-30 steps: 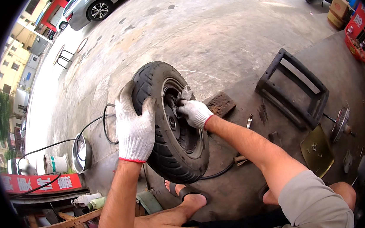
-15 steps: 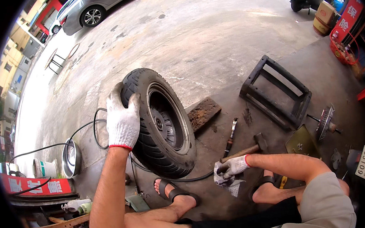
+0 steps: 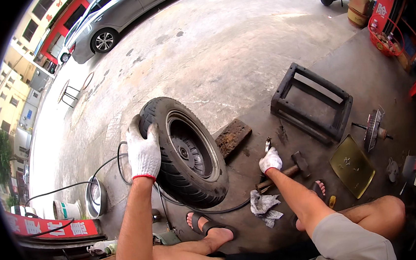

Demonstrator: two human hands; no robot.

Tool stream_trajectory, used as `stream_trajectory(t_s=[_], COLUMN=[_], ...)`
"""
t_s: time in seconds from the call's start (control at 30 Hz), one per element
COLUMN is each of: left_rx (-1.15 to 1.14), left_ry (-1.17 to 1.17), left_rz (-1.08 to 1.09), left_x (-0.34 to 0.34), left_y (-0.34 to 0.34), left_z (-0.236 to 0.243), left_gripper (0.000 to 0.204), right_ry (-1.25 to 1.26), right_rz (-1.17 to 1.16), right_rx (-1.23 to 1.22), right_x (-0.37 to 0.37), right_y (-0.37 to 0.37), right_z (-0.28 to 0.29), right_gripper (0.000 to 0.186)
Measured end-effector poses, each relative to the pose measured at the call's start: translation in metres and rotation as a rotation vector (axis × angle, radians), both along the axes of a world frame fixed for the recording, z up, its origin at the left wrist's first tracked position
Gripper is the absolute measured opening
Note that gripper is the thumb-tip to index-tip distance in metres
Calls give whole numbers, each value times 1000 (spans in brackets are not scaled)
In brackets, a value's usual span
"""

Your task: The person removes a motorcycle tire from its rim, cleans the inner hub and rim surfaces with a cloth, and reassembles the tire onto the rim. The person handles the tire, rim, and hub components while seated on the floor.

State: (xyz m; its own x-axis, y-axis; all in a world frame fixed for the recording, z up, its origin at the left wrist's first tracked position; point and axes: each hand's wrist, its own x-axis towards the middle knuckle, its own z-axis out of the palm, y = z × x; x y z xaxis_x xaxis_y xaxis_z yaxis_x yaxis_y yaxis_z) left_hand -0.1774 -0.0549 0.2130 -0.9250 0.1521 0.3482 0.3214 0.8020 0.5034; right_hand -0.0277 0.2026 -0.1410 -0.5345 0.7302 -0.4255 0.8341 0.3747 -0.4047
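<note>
My left hand (image 3: 144,153), in a white knit glove with a dirty grey fingertip area, grips the upper left of a scooter wheel (image 3: 187,151). The wheel stands tilted on its black tyre, its dark hub facing right. My right hand (image 3: 270,161), also gloved, is closed around an air tool (image 3: 268,144) on the ground; only its slim metal head shows beyond the fingers. A crumpled grey-and-white rag (image 3: 264,207) lies below my right wrist. Beside that wrist is a hammer (image 3: 298,166) with a wooden handle. A black hose (image 3: 225,210) runs beneath the wheel.
A pitted wooden block (image 3: 233,136) lies right of the wheel, and a black metal frame (image 3: 312,103) farther right. Near it are a finned rotor part (image 3: 374,131) and a brass-coloured tray (image 3: 352,167). A metal basin (image 3: 95,198) stands left. A grey car (image 3: 123,13) is parked behind.
My right hand has let go of the rag, moved forward and closed on the air tool. My left hand stays on the wheel. The whole view has shifted a little.
</note>
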Motion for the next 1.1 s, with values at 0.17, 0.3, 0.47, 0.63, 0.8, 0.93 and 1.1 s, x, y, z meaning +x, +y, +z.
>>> stream_trajectory(t_s=[0.17,0.3,0.47,0.63,0.8,0.93,1.1], left_rx=[37,17,126,158,233,191,146], left_ry=[5,-45,-112,-160,-198,-153,-132], left_rz=[-23,13,-20,-58,-56,29,55], left_x=[-5,-13,-18,-34,-41,-41,-50], left_y=[-2,-20,-6,-18,-30,-27,-19], left_z=[-1,0,-2,-7,-12,-11,-14], left_gripper=[53,55,56,55,58,57,61], right_ry=[412,761,708,794,826,735,818], right_rz=[29,168,479,293,74,-76,145], right_rx=[-279,-1047,-1114,-1365,-1546,-1480,-659], right_x=[7,0,-2,0,19,37,51], right_y=[-2,-18,7,8,-10,-27,-67], right_z=[0,63,135,188,191,189,164], right_gripper=[33,30,29,23,25,31,27])
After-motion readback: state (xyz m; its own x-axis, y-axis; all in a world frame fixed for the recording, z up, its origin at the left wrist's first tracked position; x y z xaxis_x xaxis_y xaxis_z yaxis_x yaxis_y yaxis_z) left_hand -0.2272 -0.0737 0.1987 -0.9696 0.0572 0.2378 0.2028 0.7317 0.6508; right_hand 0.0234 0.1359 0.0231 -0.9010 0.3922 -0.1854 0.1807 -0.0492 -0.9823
